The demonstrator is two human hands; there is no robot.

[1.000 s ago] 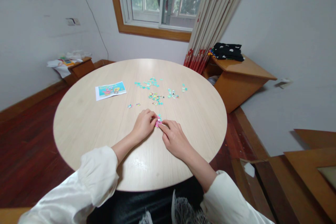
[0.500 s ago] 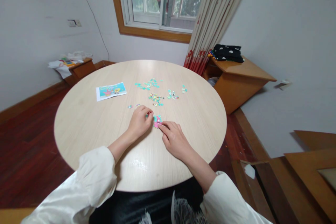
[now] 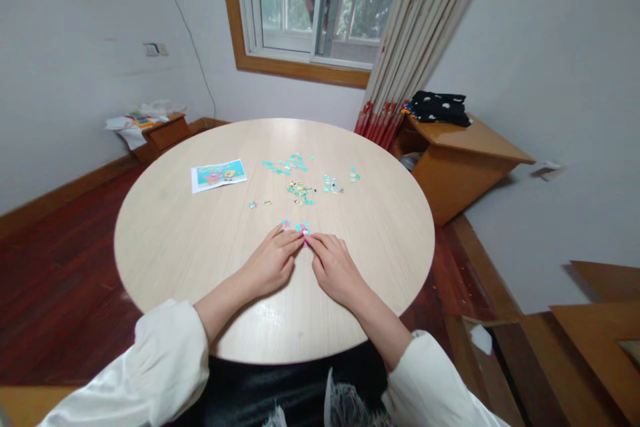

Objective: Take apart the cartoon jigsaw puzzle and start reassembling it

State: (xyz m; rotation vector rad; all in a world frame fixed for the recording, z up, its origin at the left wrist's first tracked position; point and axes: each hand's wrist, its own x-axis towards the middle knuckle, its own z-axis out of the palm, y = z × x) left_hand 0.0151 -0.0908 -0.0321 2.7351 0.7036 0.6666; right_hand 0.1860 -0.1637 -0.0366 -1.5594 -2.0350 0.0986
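A small joined patch of pink and turquoise jigsaw pieces (image 3: 305, 229) lies on the round table in front of me. My left hand (image 3: 270, 261) rests at its left side, fingers together and fingertips on the patch, partly covering it. From the right, my right hand (image 3: 337, 268) presses its fingertips on the patch's edge, its thumb tucked below. A loose pink and turquoise piece (image 3: 286, 223) lies just beyond my left fingers. Farther back are mixed yellow pieces (image 3: 300, 192) and a turquoise group (image 3: 287, 163). Whatever is under the fingertips is hidden.
On the left of the round table (image 3: 165, 247) lies a printed reference picture (image 3: 219, 175). More pieces (image 3: 331, 184) sit to the right of the yellow group. A wooden cabinet (image 3: 450, 160) with dark cloth (image 3: 440, 108) stands beyond the table's right edge.
My left hand has moved from above the patch's left side down onto it, and its fingers now meet the right hand's there. The right hand stays at the patch. The view has shifted slightly.
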